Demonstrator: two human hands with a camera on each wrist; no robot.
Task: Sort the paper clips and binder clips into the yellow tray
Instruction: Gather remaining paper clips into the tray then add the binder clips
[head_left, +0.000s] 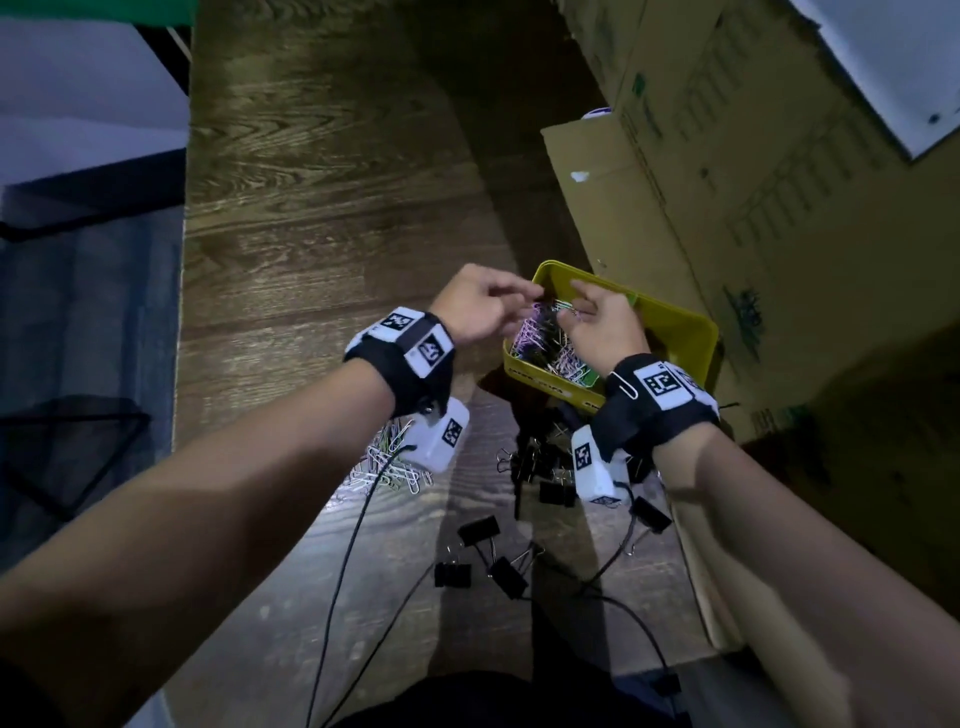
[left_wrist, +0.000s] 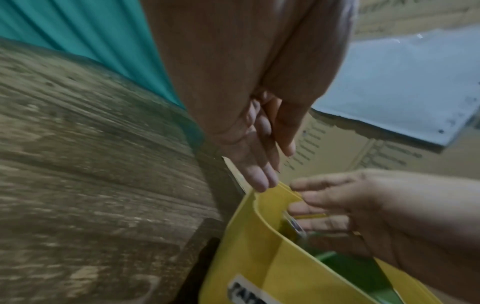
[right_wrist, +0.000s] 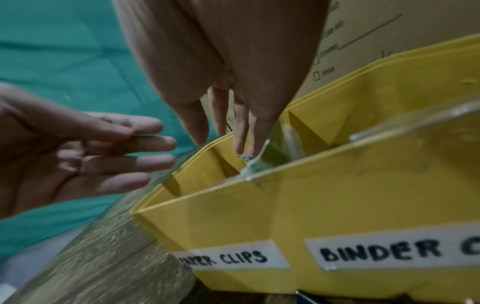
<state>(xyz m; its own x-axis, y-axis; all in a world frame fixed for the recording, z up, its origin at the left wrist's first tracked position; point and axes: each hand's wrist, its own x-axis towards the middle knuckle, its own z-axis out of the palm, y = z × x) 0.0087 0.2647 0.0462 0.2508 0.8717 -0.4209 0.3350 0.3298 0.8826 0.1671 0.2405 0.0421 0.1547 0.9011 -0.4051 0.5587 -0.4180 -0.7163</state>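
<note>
The right hand (head_left: 605, 325) hovers over the left part of the yellow tray (head_left: 691, 332), fingers pointing down; in the right wrist view a small paper clip (right_wrist: 245, 157) sits at its fingertips (right_wrist: 240, 144), so its grip looks narrow, pinching that clip, though blur leaves the contact uncertain. The left hand (head_left: 475, 306) is just beside it at the tray's left rim, its grip wide, fingers straight and holding nothing.

The tray stands on the wooden counter (head_left: 322, 208) against a cardboard box (head_left: 753, 208). Two labels on its front wall read "PAPER CLIPS" (right_wrist: 228, 258) and "BINDER C…" (right_wrist: 389, 252), the second cut off by the frame edge. The left compartment holds a dense heap of paper clips (head_left: 545, 343) in pink, white and green, too many to count. The right compartment is mostly hidden behind the right wrist.

On the counter near the tray lie a loose pile of paper clips (head_left: 387, 467), under the left wrist, and black binder clips (head_left: 480, 551), at least six countable, more hidden in a dark cluster under the right wrist. One paper clip (head_left: 626, 384) is stuck on the right wrist band.
</note>
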